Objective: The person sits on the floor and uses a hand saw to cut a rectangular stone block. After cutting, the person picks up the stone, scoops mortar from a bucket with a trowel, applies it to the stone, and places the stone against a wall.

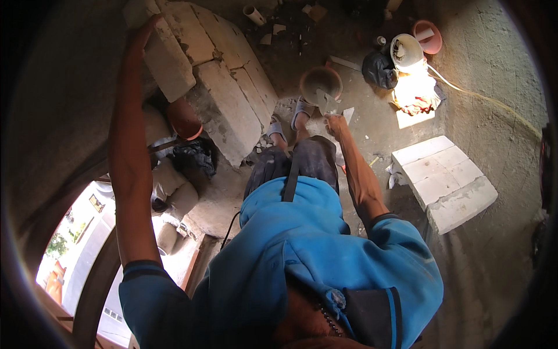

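Observation:
My left arm stretches up at the left, and my left hand [149, 30] grips the edge of a pale building block [168, 67] at the end of a block wall [229, 99]. Its fingers are dim and partly hidden. My right hand [335, 124] is closed round the handle of a trowel [326, 103]. The trowel's grey blade points away from me, over the near rim of a round bucket [321, 77]. Shadow hides most of what the bucket contains. The bucket stands just beyond my sandalled feet.
On the right, a stack of pale blocks [444, 177] rests on the floor. Farther back are a white bucket [406, 52], a reddish bucket [427, 36] and a black bag [379, 70]. A reddish container [185, 118] lies left of the wall, above a bright opening. Rubble surrounds my feet.

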### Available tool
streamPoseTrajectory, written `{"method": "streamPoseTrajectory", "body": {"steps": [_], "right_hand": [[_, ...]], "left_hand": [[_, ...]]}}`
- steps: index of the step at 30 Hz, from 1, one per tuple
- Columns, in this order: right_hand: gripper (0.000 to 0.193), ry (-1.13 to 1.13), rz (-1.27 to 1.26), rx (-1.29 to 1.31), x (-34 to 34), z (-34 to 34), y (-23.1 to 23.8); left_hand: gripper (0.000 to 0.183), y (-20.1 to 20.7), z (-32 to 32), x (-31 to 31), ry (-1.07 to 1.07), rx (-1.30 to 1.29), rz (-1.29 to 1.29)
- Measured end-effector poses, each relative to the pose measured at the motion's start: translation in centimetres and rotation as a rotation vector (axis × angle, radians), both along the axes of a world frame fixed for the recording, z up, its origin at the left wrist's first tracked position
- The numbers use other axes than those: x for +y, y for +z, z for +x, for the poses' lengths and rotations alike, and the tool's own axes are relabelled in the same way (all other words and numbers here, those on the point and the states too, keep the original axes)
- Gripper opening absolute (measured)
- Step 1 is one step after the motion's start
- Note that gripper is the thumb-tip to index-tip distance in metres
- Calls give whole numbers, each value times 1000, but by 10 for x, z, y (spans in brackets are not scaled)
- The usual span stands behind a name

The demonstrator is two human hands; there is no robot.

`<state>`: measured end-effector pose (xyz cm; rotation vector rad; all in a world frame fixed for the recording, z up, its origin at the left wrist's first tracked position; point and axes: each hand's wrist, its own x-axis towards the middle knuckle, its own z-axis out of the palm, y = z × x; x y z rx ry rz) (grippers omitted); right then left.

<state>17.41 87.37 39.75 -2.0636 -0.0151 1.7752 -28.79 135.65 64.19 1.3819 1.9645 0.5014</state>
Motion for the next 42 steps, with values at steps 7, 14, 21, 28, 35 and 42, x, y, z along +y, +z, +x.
{"method": "streamPoseTrajectory", "body": {"steps": [7,14,21,28,35,42], "right_hand": [[37,-210,122,69,-1,21,-80],[49,462,474,-519,9,-23,-17],[61,617,1055,-299,142,-194,285],[94,772,1148,-803,244,-309,310],[93,912,1086,-944,268,-334,273],[97,1010,1127,-1076,264,-337,269]], "left_hand": [[104,3,0,-15,-135,-125,-113],[125,-15,54,-9,-74,-26,142],[90,32,-31,-42,171,-339,-78],[74,-71,-37,-92,-396,-351,744],[85,-6,21,-97,120,-810,308],[80,-16,17,-95,182,-934,364]]}}
